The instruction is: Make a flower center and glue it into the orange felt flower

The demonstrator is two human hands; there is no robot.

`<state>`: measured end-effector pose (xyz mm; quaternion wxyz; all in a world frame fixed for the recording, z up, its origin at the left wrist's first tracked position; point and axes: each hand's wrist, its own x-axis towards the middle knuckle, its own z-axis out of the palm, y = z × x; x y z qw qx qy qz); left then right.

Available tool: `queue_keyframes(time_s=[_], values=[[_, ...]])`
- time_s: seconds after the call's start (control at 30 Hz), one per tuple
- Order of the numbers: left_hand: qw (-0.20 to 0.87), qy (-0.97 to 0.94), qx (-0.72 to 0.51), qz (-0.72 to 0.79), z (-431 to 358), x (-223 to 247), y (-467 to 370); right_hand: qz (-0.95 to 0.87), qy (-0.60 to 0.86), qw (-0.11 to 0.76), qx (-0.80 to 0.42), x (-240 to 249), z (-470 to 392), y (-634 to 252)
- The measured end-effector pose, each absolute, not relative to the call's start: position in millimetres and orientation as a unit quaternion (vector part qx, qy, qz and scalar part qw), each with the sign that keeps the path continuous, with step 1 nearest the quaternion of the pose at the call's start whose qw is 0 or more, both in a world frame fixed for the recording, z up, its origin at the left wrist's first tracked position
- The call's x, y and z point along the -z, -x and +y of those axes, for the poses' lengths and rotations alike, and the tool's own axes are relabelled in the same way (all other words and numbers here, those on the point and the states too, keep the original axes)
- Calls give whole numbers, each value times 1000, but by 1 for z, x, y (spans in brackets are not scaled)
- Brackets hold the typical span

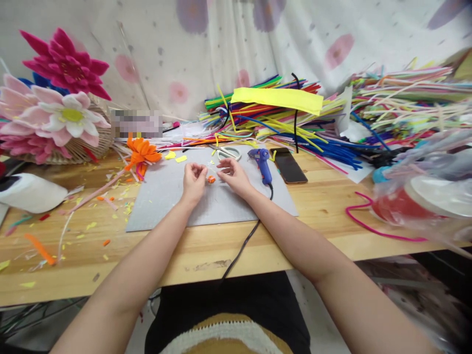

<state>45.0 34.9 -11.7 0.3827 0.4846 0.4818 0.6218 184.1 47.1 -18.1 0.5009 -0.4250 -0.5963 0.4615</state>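
Note:
Over the grey board, my left hand [194, 181] is closed in a pinch. A small orange piece with pale edges [211, 179] sits right at its fingertips, and the pinch seems to hold it; fine pale strands show around it. My right hand [235, 177] hovers just right of that piece, fingers loosely curled and apart, with nothing clear between them. Behind the hands lie scissors with pale handles [233, 153]. A blue glue gun [262, 164] lies right of my right hand. An orange fuzzy flower [142, 151] lies at the board's left edge.
The grey board [158, 209] lies on a wooden table [317, 221] with scattered yellow and orange scraps. A phone [288, 165] is beside the glue gun, whose black cord [241, 248] runs over the front edge. Pipe cleaners [324, 137] are heaped behind; fuzzy flowers [70, 115] stand left.

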Motion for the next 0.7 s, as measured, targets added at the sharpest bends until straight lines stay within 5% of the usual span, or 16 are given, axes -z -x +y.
queue_keyframes(time_s=[0.3,0.7], values=[[423,-499,-594,467,35,13,-47,-575,409,493,-509,25,54,-178],[249,-438,-668,548,47,10,-13,-733,453,417,-289,18,35,-179]])
